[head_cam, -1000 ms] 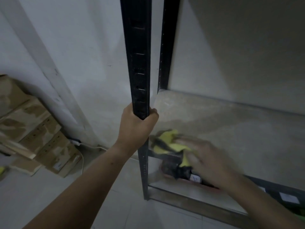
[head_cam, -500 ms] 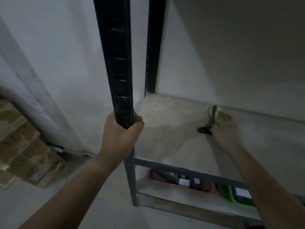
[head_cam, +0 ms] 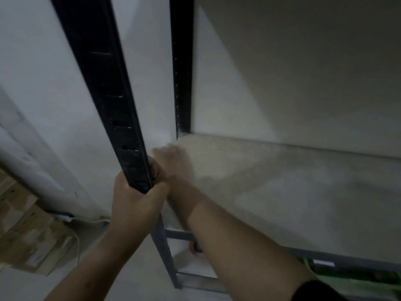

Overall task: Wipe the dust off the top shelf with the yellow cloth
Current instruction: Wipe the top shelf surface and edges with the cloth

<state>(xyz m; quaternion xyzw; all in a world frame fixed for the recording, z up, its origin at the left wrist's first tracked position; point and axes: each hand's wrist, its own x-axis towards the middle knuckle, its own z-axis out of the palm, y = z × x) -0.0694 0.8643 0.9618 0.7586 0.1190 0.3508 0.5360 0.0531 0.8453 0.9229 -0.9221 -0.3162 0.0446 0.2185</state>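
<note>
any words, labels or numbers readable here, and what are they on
None can be read.
White label under the front edge of the top shelf: blurred, unreadable.
Pale sticker on a cardboard box: too blurred.
Shelf post gripped by the left hand: slots only, no print.

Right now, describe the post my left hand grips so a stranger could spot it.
Go to the left end of the top shelf, by the pale wall. Two dark uprights rise there; the front post is the nearer, wider one with slots down its face. Unlike the rear post, the left hand grips it.
</note>
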